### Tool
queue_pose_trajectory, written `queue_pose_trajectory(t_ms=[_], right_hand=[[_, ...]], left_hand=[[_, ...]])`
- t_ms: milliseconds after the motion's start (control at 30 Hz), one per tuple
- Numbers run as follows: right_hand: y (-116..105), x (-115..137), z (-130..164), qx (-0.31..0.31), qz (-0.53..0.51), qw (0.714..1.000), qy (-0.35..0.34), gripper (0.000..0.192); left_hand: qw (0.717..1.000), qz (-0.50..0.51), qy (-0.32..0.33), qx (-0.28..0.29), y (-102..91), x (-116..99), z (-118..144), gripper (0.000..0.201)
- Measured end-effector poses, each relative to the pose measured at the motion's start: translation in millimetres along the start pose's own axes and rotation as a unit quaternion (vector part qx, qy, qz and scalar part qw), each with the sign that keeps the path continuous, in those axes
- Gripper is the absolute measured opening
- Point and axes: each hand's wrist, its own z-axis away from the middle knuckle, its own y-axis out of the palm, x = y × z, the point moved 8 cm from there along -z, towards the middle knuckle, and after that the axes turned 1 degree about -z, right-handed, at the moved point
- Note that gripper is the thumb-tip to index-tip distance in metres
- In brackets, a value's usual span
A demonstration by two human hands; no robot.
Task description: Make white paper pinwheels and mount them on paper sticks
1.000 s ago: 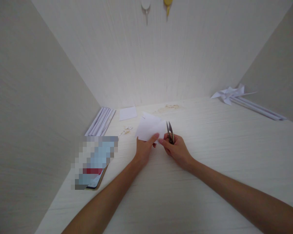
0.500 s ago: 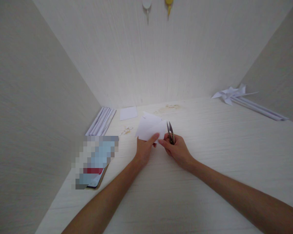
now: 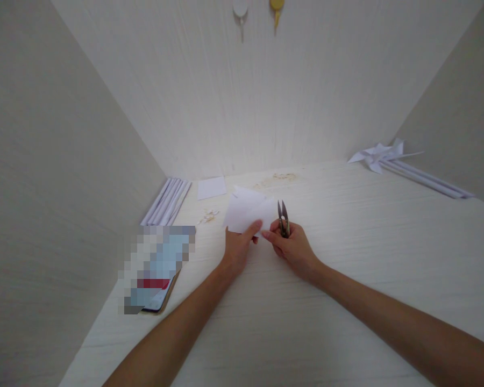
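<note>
My left hand (image 3: 239,248) pinches the near edge of a white sheet of paper (image 3: 248,213), holding it just above the pale table (image 3: 347,258). My right hand (image 3: 292,248) grips a small pair of metal thread snips (image 3: 283,219), blades pointing away from me and slightly parted, right beside the paper's right edge. Its fingertips also touch the paper's lower corner.
A bundle of rolled white paper sticks (image 3: 167,201) lies by the left wall, with a small white square (image 3: 212,187) behind it and small scraps (image 3: 208,216) nearby. A blurred phone-like object (image 3: 155,269) lies at left. A white paper pinwheel (image 3: 381,154) on long sticks lies far right.
The snips' blades have closed a little and shifted slightly right. Hands and paper stay in nearly the same place.
</note>
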Motion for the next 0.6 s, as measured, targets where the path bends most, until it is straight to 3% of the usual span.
queue_pose_trajectory(t_ms=[233,367,600], right_hand=[[19.7,-4.7,4.3,0.137,-0.062,0.987,0.051,0.036],[27.4,-7.3,9.1,0.181,-0.016,0.98,0.077,0.033],[31.6,-10.0,16.8,0.187,0.032,0.973,0.129,0.026]], left_hand=[[0.989,0.069,0.002,-0.128,-23.6,-2.0,-5.5,0.031],[0.988,0.077,0.003,-0.136,-25.5,-2.0,-6.4,0.031],[0.989,0.094,0.017,-0.116,-20.6,-6.7,-3.8,0.024]])
